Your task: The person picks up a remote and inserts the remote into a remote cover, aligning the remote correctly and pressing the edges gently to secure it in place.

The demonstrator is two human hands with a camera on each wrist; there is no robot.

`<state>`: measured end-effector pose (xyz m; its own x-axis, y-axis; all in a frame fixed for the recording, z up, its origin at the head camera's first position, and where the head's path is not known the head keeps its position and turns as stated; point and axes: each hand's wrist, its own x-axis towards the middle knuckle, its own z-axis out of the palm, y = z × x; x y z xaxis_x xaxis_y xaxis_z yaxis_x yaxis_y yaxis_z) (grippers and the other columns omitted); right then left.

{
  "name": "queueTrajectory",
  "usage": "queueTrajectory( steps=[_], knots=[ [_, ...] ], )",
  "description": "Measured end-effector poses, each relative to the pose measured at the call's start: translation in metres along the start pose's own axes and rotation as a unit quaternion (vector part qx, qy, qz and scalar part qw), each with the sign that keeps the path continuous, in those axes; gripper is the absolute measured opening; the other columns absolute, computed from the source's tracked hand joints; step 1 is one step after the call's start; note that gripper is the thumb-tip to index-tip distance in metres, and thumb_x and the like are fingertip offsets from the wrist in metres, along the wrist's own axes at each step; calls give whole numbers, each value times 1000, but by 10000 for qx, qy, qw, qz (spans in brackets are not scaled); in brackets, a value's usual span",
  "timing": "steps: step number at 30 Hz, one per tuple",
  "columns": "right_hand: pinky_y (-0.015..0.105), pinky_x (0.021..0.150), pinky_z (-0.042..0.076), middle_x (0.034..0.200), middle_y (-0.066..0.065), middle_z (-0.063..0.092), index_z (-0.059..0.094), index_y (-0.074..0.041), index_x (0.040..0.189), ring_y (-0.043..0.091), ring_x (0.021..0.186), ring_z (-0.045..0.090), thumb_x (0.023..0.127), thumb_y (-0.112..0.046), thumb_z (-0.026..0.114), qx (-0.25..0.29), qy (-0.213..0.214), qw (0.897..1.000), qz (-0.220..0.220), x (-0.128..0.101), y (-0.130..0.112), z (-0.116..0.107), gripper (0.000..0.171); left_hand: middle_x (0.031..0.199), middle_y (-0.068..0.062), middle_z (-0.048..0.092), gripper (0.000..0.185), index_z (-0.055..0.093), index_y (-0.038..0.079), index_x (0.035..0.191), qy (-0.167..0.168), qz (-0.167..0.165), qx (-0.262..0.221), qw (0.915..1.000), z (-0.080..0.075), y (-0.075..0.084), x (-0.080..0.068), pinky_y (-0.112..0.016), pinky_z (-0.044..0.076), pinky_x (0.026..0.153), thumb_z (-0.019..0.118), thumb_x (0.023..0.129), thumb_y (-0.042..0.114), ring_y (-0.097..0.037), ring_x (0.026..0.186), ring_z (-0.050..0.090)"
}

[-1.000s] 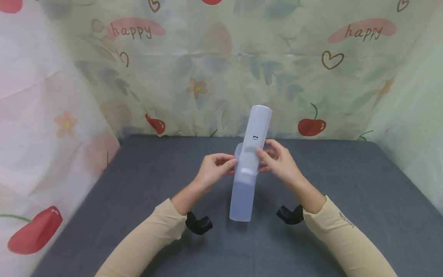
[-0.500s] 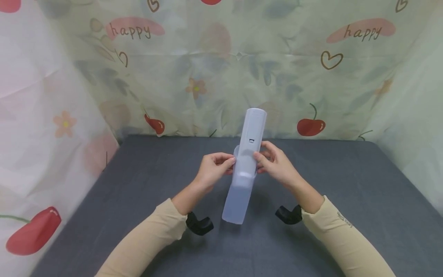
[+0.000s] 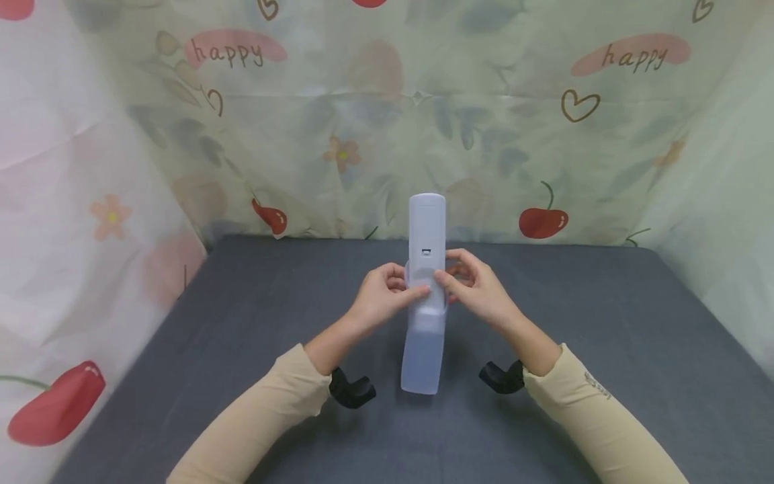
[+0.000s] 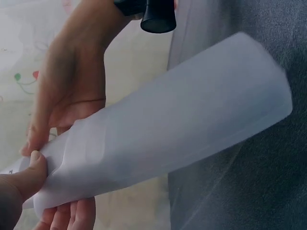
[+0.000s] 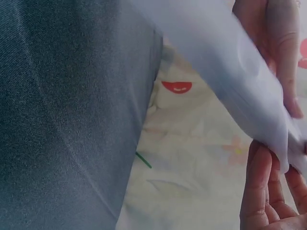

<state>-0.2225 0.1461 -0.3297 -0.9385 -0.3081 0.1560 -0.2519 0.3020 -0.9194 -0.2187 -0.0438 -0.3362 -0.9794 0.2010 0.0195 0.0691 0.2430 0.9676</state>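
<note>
Upright at the middle, held above the table, is a long white handheld device (image 3: 427, 225) with a small port in its face. A frosted translucent sleeve (image 4: 192, 105) forms its lower end, bent slightly from the white body. My left hand (image 3: 387, 294) grips the device from the left, thumb across its face, fingers behind. From the right, my right hand (image 3: 480, 289) holds it with the thumb on the front edge and fingers at the side and back. In the right wrist view, the fingers of my right hand (image 5: 271, 191) touch the sleeve's rim. The device's far side is hidden.
A dark grey cloth covers the table (image 3: 290, 289). Patterned curtains (image 3: 484, 134) with hearts and cherries hang behind it and on both sides. Black wrist mounts (image 3: 353, 390) stick out below both cuffs.
The device has swung from a rightward lean to nearly vertical, its top moving left and slightly down. My left thumb has slid onto its face. My right hand has shifted slightly left.
</note>
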Motion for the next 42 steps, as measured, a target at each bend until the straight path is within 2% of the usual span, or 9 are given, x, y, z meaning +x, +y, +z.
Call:
queueTrajectory(
  steps=[5,11,19,25,29,33,37,39,42],
  knots=[
    [32,75,56,112,25,61,44,-1,129,12,83,65,93,-23,57,-32,-9,9996,275,-2,1,-3,44,99,-21,69,30,57,-1,104,289,144,-155,9994,-2,-1,1,-27,54,67,72,82,14,-13,78,64],
    [33,73,56,88,12,65,60,6,106,14,74,64,92,-20,60,-307,-219,9986,380,-4,6,-4,30,100,-21,69,32,58,-1,108,462,367,-203,9981,-3,-1,1,-29,56,67,71,83,14,-18,81,67],
    [23,65,53,78,7,64,63,7,96,7,64,59,91,-13,60,-503,414,9977,162,-6,1,1,21,96,-20,70,29,59,0,105,134,495,146,9986,-4,2,1,-34,57,68,70,84,17,-18,79,67],
    [20,65,52,77,5,64,63,7,96,6,64,59,91,-11,59,-443,720,9964,71,-7,-2,4,19,94,-20,70,30,60,0,106,-48,557,425,9975,-5,5,1,-34,57,69,70,84,18,-18,78,66],
    [23,70,54,87,10,63,58,7,102,5,70,60,94,-13,55,-185,480,9986,134,-6,-2,4,22,94,-19,71,31,60,1,106,-2,553,565,9969,-5,5,1,-29,56,65,70,84,20,-18,78,66],
    [31,75,56,106,20,59,46,3,117,11,79,62,96,-22,53,49,186,9993,326,-5,-3,3,34,94,-16,70,30,61,2,104,76,587,753,9954,-4,6,-1,-27,54,63,71,83,21,-19,78,67],
    [33,71,56,109,25,60,37,-3,128,15,79,65,94,-26,55,-111,228,9993,261,-3,-6,3,45,94,-14,71,29,63,3,100,54,631,916,9938,-2,5,-2,-25,52,62,74,81,22,-18,78,67],
    [31,69,56,107,25,62,39,-4,129,14,77,65,94,-25,56,-189,301,9992,187,-3,-7,2,45,95,-15,71,30,63,3,101,0,586,765,9953,-1,4,-3,-25,52,64,74,80,22,-18,80,67],
    [28,67,55,103,22,62,44,-1,126,9,75,64,94,-23,56,-118,434,9989,150,-2,-7,0,40,103,-16,69,31,64,2,108,-92,398,139,9991,-2,3,-3,-28,56,72,69,85,21,-20,89,68]
  ],
)
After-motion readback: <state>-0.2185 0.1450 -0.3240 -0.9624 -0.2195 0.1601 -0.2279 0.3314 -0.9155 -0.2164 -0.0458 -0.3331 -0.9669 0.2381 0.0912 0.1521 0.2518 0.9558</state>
